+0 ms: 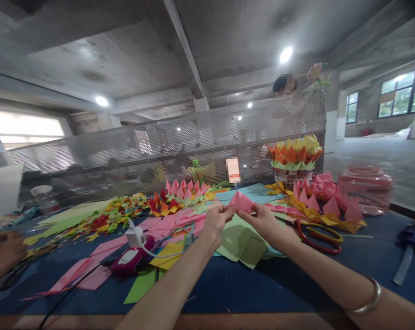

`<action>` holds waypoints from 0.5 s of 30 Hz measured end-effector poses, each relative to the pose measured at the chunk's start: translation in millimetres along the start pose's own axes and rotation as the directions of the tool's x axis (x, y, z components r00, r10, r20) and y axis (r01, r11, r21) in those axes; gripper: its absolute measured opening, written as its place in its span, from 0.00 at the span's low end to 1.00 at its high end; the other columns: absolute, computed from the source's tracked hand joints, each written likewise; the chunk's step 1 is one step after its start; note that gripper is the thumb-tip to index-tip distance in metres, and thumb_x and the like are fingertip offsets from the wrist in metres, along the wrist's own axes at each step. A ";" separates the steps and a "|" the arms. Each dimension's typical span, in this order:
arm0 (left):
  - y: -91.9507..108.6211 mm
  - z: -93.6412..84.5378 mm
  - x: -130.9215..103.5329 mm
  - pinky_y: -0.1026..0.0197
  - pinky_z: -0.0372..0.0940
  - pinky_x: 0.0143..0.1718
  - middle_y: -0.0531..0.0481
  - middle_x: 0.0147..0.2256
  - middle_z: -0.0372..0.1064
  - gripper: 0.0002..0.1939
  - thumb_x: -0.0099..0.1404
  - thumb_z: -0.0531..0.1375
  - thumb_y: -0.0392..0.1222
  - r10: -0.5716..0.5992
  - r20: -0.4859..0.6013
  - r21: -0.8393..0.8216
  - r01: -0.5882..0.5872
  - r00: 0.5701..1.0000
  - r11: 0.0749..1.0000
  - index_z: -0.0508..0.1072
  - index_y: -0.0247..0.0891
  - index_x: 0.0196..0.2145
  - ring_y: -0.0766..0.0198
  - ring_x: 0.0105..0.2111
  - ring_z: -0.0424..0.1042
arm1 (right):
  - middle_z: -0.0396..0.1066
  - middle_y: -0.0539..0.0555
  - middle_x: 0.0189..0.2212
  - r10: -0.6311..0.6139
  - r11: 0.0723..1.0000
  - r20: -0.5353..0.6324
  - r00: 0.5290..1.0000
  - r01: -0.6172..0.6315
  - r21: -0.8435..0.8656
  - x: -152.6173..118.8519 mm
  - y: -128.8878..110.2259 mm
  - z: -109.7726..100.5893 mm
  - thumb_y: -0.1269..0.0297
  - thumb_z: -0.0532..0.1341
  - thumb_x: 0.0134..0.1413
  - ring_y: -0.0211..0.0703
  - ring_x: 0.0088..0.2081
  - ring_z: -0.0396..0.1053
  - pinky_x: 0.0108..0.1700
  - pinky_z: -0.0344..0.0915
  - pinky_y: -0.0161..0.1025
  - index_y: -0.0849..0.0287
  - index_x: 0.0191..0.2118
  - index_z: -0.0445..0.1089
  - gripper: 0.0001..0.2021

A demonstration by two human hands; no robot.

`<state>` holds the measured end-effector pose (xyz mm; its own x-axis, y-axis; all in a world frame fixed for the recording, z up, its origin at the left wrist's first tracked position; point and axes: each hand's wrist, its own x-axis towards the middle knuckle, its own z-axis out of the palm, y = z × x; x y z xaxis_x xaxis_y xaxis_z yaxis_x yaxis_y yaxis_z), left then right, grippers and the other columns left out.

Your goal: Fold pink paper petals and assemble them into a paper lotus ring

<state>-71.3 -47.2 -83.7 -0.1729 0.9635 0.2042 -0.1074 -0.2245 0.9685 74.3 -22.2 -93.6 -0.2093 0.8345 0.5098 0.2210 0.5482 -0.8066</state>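
Observation:
Between my two hands a folded piece of pink paper (240, 202) with a pointed top is held up over the table. My left hand (217, 224) pinches its left corner, and my right hand (262, 223) grips the right side with thumb and fingers. Below them lie pale green paper sheets (235, 238). Pink paper strips (169, 222) spread to the left of my left hand. Red-handled scissors (319, 243) rest on the table to the right of my right forearm.
A purple power strip (132, 261) with a white charger (135, 236) sits at left. Paper lotus flowers (293, 158) and a clear pink jar (365, 190) stand at right. A perforated metal screen (125, 156) runs behind. Another person's hand (6, 254) is at far left.

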 end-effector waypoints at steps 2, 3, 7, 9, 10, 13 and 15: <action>-0.3 -1.7 0.6 0.66 0.47 0.23 0.55 0.18 0.58 0.18 0.40 0.69 0.49 0.006 -0.022 0.020 -0.005 1.000 1.000 0.70 0.32 0.19 0.73 0.19 0.53 | 0.67 0.50 0.19 -0.014 1.000 0.013 1.000 0.014 0.007 0.1 1.1 -0.3 0.50 0.60 0.45 0.36 0.21 0.60 0.22 0.54 0.33 0.62 0.23 0.67 0.17; -0.4 -2.2 0.5 0.66 0.46 0.22 0.56 0.17 0.57 0.18 0.40 0.69 0.49 0.008 -0.029 0.026 -0.007 1.000 1.000 0.69 0.32 0.19 0.74 0.19 0.52 | 0.68 0.51 0.20 -0.025 1.000 0.030 0.999 0.024 0.020 0.5 1.8 -0.3 0.50 0.60 0.46 0.36 0.22 0.61 0.23 0.55 0.33 0.62 0.24 0.68 0.17; 1.8 -1.1 -1.9 0.66 0.49 0.23 0.56 0.17 0.57 0.17 0.39 0.70 0.47 -0.017 -0.022 -0.033 0.017 1.000 0.999 0.68 0.33 0.18 0.74 0.19 0.54 | 0.70 0.53 0.23 -0.029 0.996 0.090 0.995 0.021 0.082 3.2 4.9 0.0 0.50 0.60 0.47 0.39 0.25 0.63 0.25 0.59 0.34 0.62 0.27 0.69 0.17; 4.0 -0.2 -2.9 0.66 0.54 0.27 0.55 0.19 0.60 0.17 0.38 0.70 0.45 -0.051 -0.016 -0.103 0.049 0.999 0.993 0.68 0.33 0.19 0.72 0.21 0.58 | 0.69 0.52 0.24 -0.025 0.993 0.096 0.995 0.014 0.114 3.8 5.3 0.0 0.49 0.61 0.46 0.38 0.25 0.63 0.26 0.60 0.34 0.62 0.28 0.68 0.17; 5.1 0.0 -3.1 0.66 0.56 0.30 0.54 0.20 0.62 0.16 0.38 0.70 0.45 -0.070 -0.020 -0.135 0.067 0.997 0.989 0.69 0.33 0.20 0.71 0.23 0.61 | 0.69 0.52 0.24 -0.029 0.991 0.098 0.995 0.016 0.130 3.8 5.0 -0.1 0.50 0.61 0.46 0.38 0.25 0.63 0.27 0.60 0.34 0.61 0.28 0.68 0.17; 7.7 -1.0 -1.8 0.65 0.58 0.32 0.52 0.23 0.66 0.15 0.40 0.70 0.44 -0.111 -0.037 -0.215 0.101 0.993 0.971 0.69 0.34 0.22 0.70 0.26 0.65 | 0.69 0.52 0.27 -0.049 0.978 0.125 0.991 0.022 0.208 2.5 3.4 -0.7 0.51 0.63 0.45 0.38 0.29 0.65 0.31 0.61 0.35 0.61 0.31 0.67 0.16; 8.9 -2.4 -0.3 0.66 0.58 0.32 0.53 0.25 0.66 0.15 0.41 0.69 0.42 -0.119 -0.039 -0.256 0.105 0.992 0.961 0.69 0.35 0.24 0.70 0.27 0.66 | 0.70 0.53 0.31 -0.044 0.962 0.144 0.989 0.003 0.273 1.7 2.6 -0.9 0.51 0.62 0.46 0.39 0.32 0.66 0.34 0.62 0.35 0.61 0.35 0.68 0.17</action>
<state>-74.5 -49.9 -75.5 -0.1967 0.9770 0.0820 -0.3722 -0.1518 0.9157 75.4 -19.3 -94.5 -0.3535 0.7928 0.4966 -0.0478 0.5148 -0.8559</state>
